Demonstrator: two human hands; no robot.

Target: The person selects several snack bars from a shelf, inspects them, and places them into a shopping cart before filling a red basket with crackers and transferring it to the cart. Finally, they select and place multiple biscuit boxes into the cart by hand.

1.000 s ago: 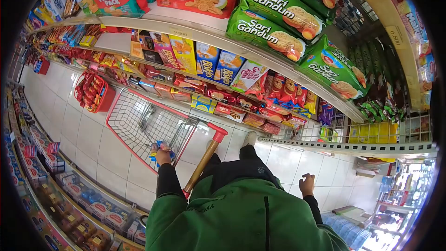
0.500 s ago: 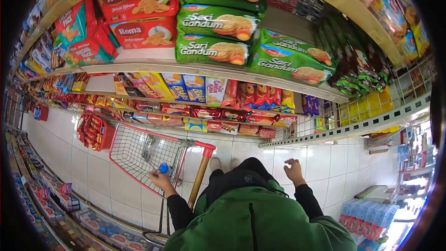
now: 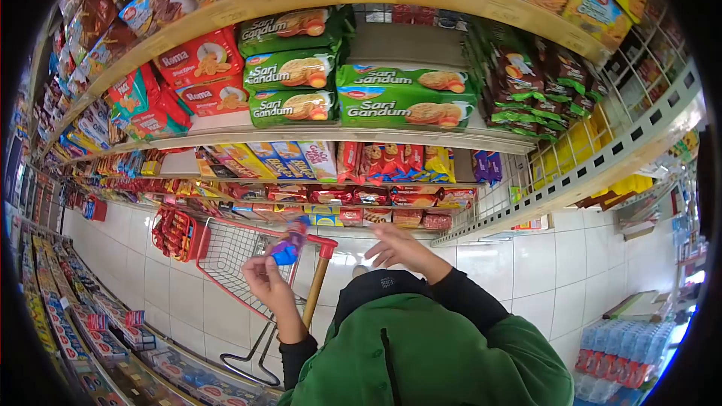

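From where I stand, the aisle is tight on the left and looser on the right. The shopping cart (image 3: 229, 249) takes up the floor on the person's left, its red-edged wire basket angled away and its tan handle (image 3: 317, 286) close against the green jacket (image 3: 421, 346). Past its far end sits a red basket (image 3: 199, 240) full of red packets, so the way through there is narrowed to a strip of white tile between the cart and the low row of goods (image 3: 98, 338) behind it. In front, the pale shelf edge (image 3: 331, 135) runs across under the green biscuit packs (image 3: 406, 109), and at the right it meets a wire side panel (image 3: 575, 146) with a slotted metal rail. Beyond that rail the tiled floor (image 3: 541, 274) opens out and gives the most room to move, as far as the stacked bottles (image 3: 620, 346).

The left hand (image 3: 265, 278) is pinched on a small packet (image 3: 286, 251), gripping it by the lower end. The packet is up in the air by the near end of the cart, just beside the red end of the handle in this view. It is bright blue at the bottom and purplish-red in the middle, shiny and tilted; its print is too blurred to read. The right hand (image 3: 404, 249) is raised with fingers loosely spread, nearer the shelves' right end, touching nothing that I can see.
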